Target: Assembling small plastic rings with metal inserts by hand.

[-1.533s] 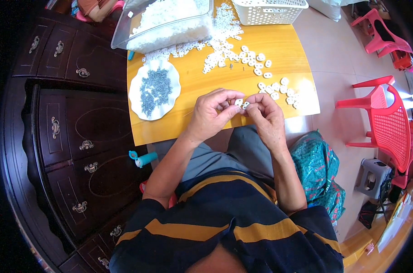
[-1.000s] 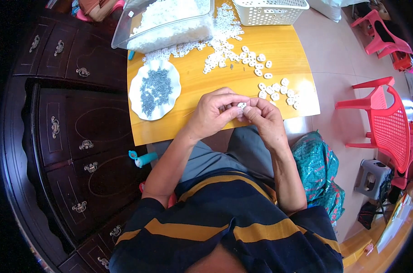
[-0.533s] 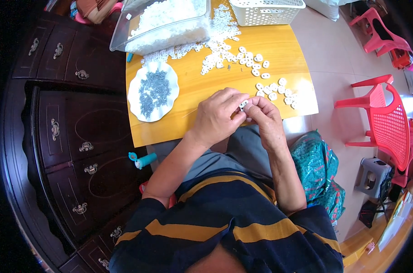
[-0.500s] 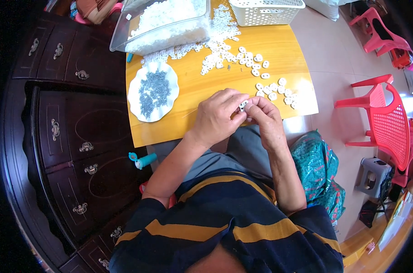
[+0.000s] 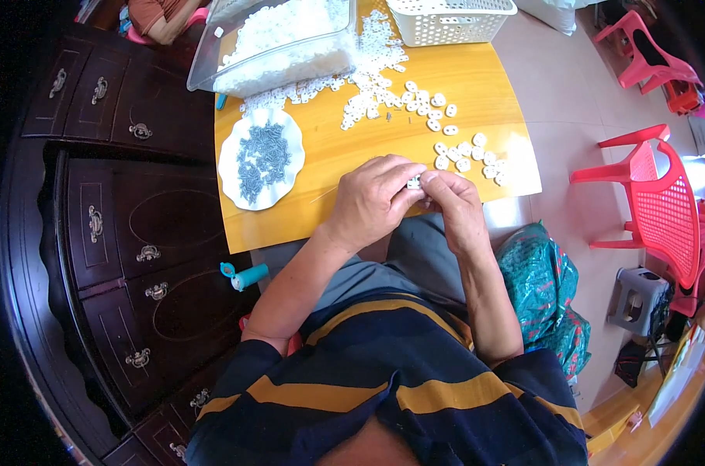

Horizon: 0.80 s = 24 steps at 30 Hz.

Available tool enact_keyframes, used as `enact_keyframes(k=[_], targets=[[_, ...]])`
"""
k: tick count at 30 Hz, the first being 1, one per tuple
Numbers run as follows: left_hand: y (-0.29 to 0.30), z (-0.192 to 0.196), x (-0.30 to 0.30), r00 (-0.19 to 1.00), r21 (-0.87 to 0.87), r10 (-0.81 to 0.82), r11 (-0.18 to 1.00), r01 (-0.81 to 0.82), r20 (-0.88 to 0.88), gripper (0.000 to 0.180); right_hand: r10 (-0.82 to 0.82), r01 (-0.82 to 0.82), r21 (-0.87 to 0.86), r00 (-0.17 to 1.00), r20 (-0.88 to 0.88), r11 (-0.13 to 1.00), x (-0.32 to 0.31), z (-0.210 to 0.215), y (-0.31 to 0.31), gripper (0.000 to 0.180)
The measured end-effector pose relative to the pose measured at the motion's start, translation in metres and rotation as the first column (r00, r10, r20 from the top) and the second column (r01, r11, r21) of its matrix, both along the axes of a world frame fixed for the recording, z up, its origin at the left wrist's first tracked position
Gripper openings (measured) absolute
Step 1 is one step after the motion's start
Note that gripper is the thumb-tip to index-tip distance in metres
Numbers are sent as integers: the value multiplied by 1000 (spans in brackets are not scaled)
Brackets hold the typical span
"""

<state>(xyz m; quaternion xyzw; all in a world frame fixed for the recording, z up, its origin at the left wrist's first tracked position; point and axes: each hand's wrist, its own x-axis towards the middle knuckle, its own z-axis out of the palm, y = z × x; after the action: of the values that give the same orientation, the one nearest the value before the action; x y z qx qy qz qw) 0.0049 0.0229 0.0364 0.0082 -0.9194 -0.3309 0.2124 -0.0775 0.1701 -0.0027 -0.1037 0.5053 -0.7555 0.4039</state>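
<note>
— White plastic, was it, the thing between the hands?

— Yes. One small white piece (image 5: 414, 184) sat pinched between the fingertips of both hands, held just over the near edge of the yellow table (image 5: 415, 144). The left hand (image 5: 372, 200) curled over it from one side, fingers bent and closed on it; the right hand (image 5: 451, 203) met it from the other, thumb and forefinger pressed to the same piece.

— And around the hands?

— Just beyond the right hand lay a loose cluster of white pieces (image 5: 467, 154), with more scattered white pieces (image 5: 383, 93) farther out. Beyond the left hand, off to its outer side, stood a white scalloped plate (image 5: 232, 182) carrying small grey screws (image 5: 258, 159).

— Farther still?

— A clear plastic tub (image 5: 205, 66) heaped with white parts, and beside it a white perforated basket (image 5: 452, 22), both at the table's far edge. Dark wooden drawers (image 5: 112, 225) ran along the left arm's side; a red plastic chair (image 5: 655, 202) stood well apart on the right.
</note>
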Motion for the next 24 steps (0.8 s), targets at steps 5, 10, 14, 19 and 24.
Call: enact_keyframes(k=[5, 10, 14, 19, 24], targets=[[0, 0, -1, 1000, -5, -14, 1000, 14, -25, 27, -25, 25, 5, 998, -60, 1000, 2, 5, 1, 25], [0, -5, -4, 997, 19, -18, 1000, 20, -72, 26, -47, 55, 39, 985, -168, 998, 1, 3, 2, 25], [2, -8, -10, 997, 64, -36, 997, 41, -67, 28, -72, 87, 73, 980, -184, 994, -3, 1, 4, 27], [1, -5, -23, 996, 208, -85, 975, 76, 34, 39, -139, 212, 195, 934, -328, 958, -25, 1, 18, 27], [-4, -27, -43, 994, -72, -80, 994, 85, 73, 35, -159, 431, 392, 812, -562, 813, -46, 9, 34, 31]])
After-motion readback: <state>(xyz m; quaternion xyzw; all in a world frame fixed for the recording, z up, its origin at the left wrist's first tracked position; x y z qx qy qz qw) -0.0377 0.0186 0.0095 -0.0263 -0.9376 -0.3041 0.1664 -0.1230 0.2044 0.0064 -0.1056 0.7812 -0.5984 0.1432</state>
